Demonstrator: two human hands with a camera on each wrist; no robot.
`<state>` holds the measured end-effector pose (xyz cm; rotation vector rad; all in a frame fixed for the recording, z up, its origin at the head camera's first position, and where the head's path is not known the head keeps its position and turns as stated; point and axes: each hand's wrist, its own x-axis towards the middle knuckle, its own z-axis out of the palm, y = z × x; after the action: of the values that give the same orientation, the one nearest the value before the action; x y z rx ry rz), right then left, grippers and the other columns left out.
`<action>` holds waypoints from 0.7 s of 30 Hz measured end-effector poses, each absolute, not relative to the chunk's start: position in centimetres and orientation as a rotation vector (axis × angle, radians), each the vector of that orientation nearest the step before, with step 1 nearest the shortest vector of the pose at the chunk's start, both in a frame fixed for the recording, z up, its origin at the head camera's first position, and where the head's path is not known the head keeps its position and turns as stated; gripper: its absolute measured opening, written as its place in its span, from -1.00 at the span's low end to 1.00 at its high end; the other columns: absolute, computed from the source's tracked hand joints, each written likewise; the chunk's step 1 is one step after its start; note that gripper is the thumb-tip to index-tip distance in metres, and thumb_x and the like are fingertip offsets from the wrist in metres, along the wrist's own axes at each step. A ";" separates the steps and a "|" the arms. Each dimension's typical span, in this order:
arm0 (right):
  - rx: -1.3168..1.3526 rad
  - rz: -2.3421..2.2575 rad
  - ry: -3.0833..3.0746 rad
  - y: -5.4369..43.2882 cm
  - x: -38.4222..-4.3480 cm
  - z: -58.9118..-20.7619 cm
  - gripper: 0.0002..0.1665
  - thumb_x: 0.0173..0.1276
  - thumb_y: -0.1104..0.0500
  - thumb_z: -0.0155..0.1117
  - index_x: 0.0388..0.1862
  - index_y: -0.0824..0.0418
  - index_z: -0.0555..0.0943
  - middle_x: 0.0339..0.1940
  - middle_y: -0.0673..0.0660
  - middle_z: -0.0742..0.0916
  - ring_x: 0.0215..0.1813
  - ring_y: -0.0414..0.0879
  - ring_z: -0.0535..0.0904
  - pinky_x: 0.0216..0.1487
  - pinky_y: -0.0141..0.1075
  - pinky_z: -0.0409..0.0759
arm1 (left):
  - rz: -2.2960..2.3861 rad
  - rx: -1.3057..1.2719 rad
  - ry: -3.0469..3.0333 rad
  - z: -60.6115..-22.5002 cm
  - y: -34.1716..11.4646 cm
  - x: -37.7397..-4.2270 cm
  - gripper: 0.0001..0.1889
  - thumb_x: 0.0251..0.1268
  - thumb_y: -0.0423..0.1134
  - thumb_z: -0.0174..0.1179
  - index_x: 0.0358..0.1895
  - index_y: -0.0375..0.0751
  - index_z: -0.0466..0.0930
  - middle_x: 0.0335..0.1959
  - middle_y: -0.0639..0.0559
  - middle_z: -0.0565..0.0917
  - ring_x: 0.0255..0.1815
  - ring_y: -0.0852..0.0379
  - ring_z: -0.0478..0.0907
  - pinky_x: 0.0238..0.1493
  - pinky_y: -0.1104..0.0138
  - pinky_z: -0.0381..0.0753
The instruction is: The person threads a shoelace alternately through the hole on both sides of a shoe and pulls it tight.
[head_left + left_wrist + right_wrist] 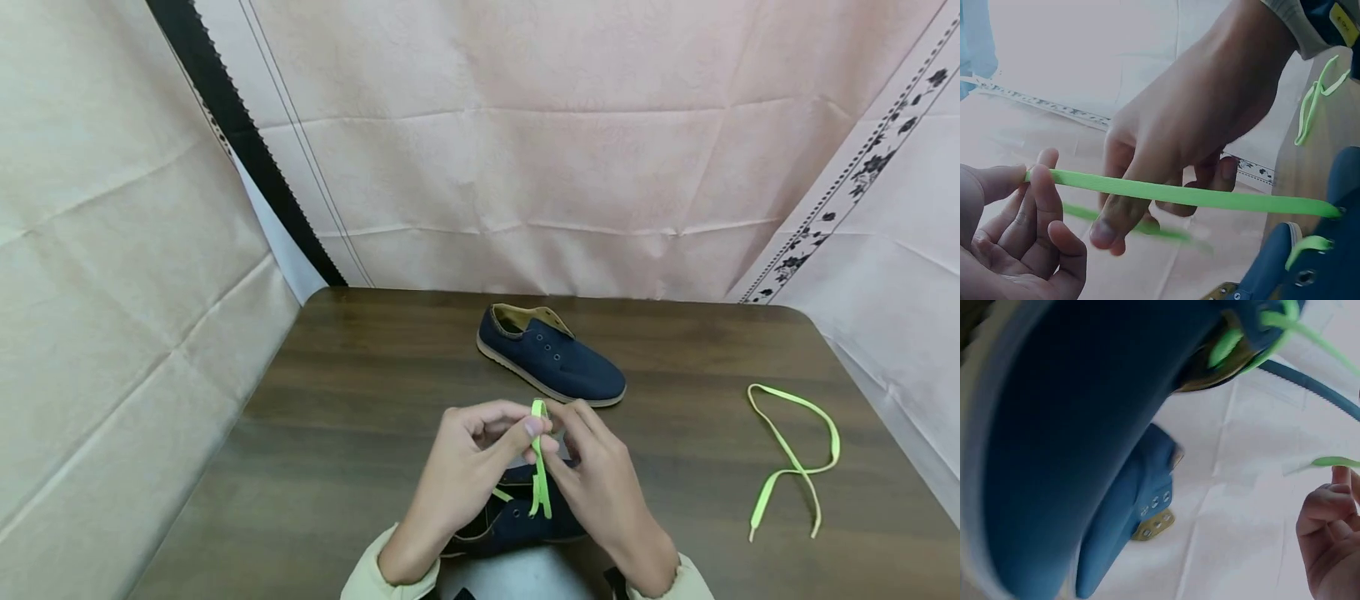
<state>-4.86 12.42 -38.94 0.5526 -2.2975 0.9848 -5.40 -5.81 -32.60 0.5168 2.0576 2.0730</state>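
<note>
L hand [467,467] has lace [1210,196] pinched, thumb & finger; its length runs to an eyelet [1339,212] on the near shoe [517,528], below both hands. R hand [603,479] beside lace, nearer eyelet; can't tell from here if gripping.

A navy blue cloth shoe [551,358] and a flat bright green lace [804,472] are resting on a brown wooden table [360,433].
The shoe is sitting upright near the far edge, toe pointing right, and the lace is crossing itself at the right. Behind, a creased pale pink cloth [585,167] is hanging, with a black strip [247,146] slanting at left and a white border with black flowers [862,167] slanting at right.
</note>
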 end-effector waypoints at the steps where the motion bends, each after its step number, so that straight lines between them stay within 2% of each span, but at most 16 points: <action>1: 0.562 1.013 -2.270 12.3 -5.0 -38.8 -0.49 0.57 -0.15 0.14 0.12 0.21 0.72 -0.28 -0.09 0.55 -0.42 -0.36 0.27 -0.47 -0.53 0.30 | 2.072 0.514 2.053 -32.4 -5.8 -5.5 -0.79 0.56 -0.20 0.29 -0.02 -0.25 0.81 -0.26 -0.06 0.85 -0.29 0.15 0.74 -0.03 0.29 0.75; 4: 0.567 1.079 -2.210 12.0 -5.5 -38.7 -0.58 0.54 -0.08 0.15 -0.08 0.21 0.76 -0.34 -0.12 0.54 -0.44 -0.37 0.28 -0.45 -0.56 0.29 | 2.066 0.513 2.068 -32.1 -5.6 -5.7 -0.82 0.55 -0.19 0.30 -0.04 -0.18 0.82 -0.33 -0.06 0.83 -0.29 0.13 0.73 0.00 0.28 0.73; 6: 0.554 1.110 -2.196 11.9 -5.7 -38.8 -0.71 0.49 0.03 0.24 -0.14 0.21 0.77 -0.35 -0.10 0.57 -0.44 -0.35 0.32 -0.45 -0.54 0.35 | 2.071 0.522 2.069 -31.9 -5.6 -5.9 -0.82 0.55 -0.20 0.30 -0.03 -0.19 0.82 -0.33 -0.07 0.83 -0.30 0.06 0.74 -0.01 0.28 0.73; 8: 0.528 1.146 -2.203 11.9 -5.8 -39.0 -0.78 0.44 0.15 0.36 -0.05 0.23 0.75 -0.35 -0.09 0.58 -0.43 -0.34 0.37 -0.47 -0.50 0.41 | 2.078 0.532 2.071 -31.8 -5.7 -6.0 -0.81 0.55 -0.20 0.30 -0.02 -0.23 0.81 -0.32 -0.07 0.83 -0.30 0.02 0.74 -0.03 0.27 0.74; 12: 0.495 1.214 -2.222 11.9 -6.1 -39.2 -0.58 0.35 0.33 0.48 0.18 0.27 0.67 -0.33 -0.06 0.59 -0.42 -0.31 0.42 -0.49 -0.40 0.50 | 2.061 0.553 2.081 -31.8 -5.7 -6.4 -0.77 0.56 -0.21 0.29 0.01 -0.30 0.80 -0.30 -0.10 0.84 -0.33 0.07 0.73 -0.04 0.29 0.74; 15: 0.474 1.246 -2.217 11.9 -6.3 -39.2 -0.56 0.41 0.16 0.43 0.21 0.29 0.63 -0.32 -0.03 0.63 -0.45 -0.31 0.43 -0.49 -0.40 0.49 | 2.039 0.570 2.087 -31.8 -5.5 -6.5 -0.76 0.56 -0.19 0.28 0.00 -0.30 0.80 -0.33 -0.18 0.81 -0.34 0.14 0.71 -0.05 0.30 0.73; 18: 0.445 1.256 -2.186 12.0 -6.4 -39.1 -0.37 0.43 -0.14 0.26 0.25 0.31 0.57 -0.33 -0.02 0.64 -0.51 -0.32 0.41 -0.51 -0.42 0.45 | 2.016 0.577 2.084 -31.8 -5.4 -6.5 -0.76 0.56 -0.19 0.29 -0.01 -0.31 0.80 -0.33 -0.21 0.81 -0.33 0.08 0.73 -0.07 0.30 0.72; 21: 0.438 1.243 -2.149 12.1 -6.6 -39.1 -0.26 0.40 -0.28 0.15 0.21 0.30 0.61 -0.36 -0.04 0.61 -0.52 -0.31 0.38 -0.53 -0.45 0.40 | 1.994 0.573 2.080 -31.8 -5.2 -6.5 -0.78 0.55 -0.18 0.30 -0.04 -0.27 0.81 -0.38 -0.15 0.79 -0.34 0.07 0.72 -0.11 0.31 0.70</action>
<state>-6.64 12.07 -39.07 0.4381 -2.1486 1.2427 -6.48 -5.23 -31.79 0.5733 2.0802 1.9943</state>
